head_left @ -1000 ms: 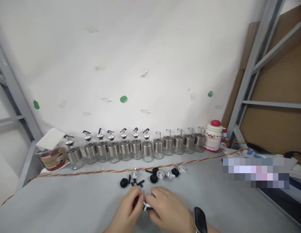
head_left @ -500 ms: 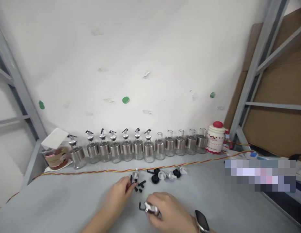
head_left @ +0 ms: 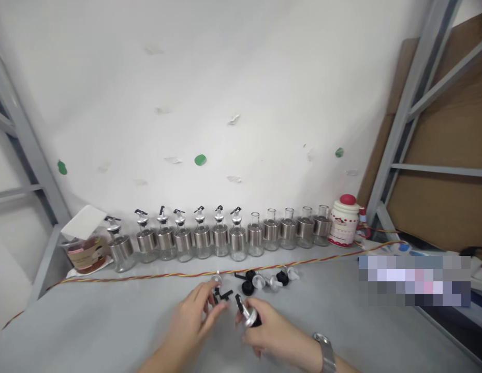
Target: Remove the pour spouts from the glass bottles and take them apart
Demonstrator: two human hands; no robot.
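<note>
My right hand (head_left: 274, 326) is closed round a silver bottle pourer (head_left: 248, 316) with a black lever at its top, tilted up to the left. To its left, my left hand (head_left: 196, 311) has thumb and fingers apart and holds nothing I can see. Its fingertips are beside several small black plastic pieces (head_left: 226, 295), partly hidden behind them. Just beyond stands a silver pourer piece (head_left: 216, 280), partly covered by the fingers. Farther right lie loose black stoppers (head_left: 247, 288) and clear-and-silver pourer parts (head_left: 275, 283).
Glass bottles with steel bands line the wall; several on the left carry pourers (head_left: 236, 215), and those on the right have bare necks (head_left: 289, 213). A red-yellow twisted cord (head_left: 166, 274) crosses the grey table. A lidded tub (head_left: 86, 254) and a cream jar (head_left: 344, 223) flank the row.
My left hand has opened its pinch and shifted right, nearer the right hand. My right hand has turned the pourer, so its black lever now points upward instead of left.
</note>
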